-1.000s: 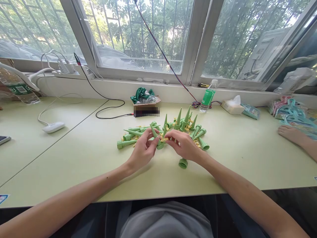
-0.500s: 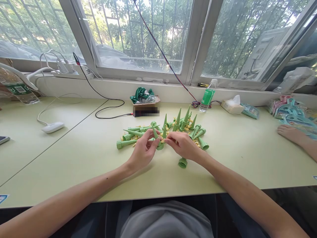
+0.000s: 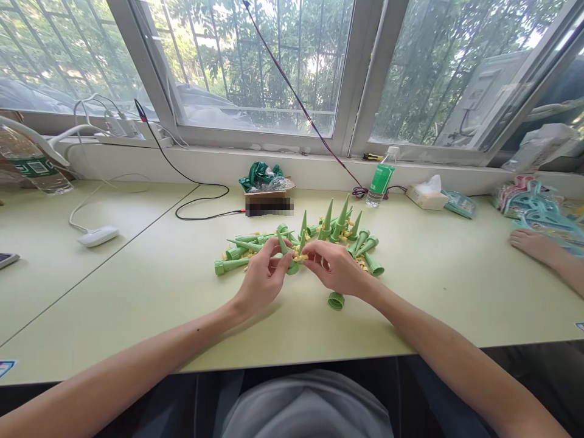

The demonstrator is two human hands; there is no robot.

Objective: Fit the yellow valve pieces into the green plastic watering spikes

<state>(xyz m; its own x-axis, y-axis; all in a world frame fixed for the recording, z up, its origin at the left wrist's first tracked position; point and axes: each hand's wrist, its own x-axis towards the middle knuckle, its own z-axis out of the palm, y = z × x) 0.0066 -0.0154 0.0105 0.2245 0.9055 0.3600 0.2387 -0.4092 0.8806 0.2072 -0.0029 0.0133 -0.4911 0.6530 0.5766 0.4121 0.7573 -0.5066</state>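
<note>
My left hand (image 3: pixel 261 277) is closed round a green plastic watering spike (image 3: pixel 282 242), which points up with a slight lean to the left. Its wide base sits low, close to the table. From the right, my right hand (image 3: pixel 336 265) pinches a small yellow plastic valve (image 3: pixel 302 258) against the side of that spike; the fingers hide part of the contact. Behind both hands several more green spikes (image 3: pixel 340 224) stand upright, with others lying on their sides among scattered yellow pieces. A short green threaded cap (image 3: pixel 336 301) lies below my right wrist.
A small box (image 3: pixel 269 193) with green wrapping stands at the back, a black cable (image 3: pixel 203 216) running to it. Farther right are a water bottle (image 3: pixel 381 177), a tissue box (image 3: pixel 427 196) and blue hangers (image 3: pixel 545 222). Another person's hand (image 3: pixel 531 242) rests at the far right.
The spike in my left hand has tipped slightly to the left. More of the yellow valve shows between my right fingertips; both hands stay in nearly the same place.
</note>
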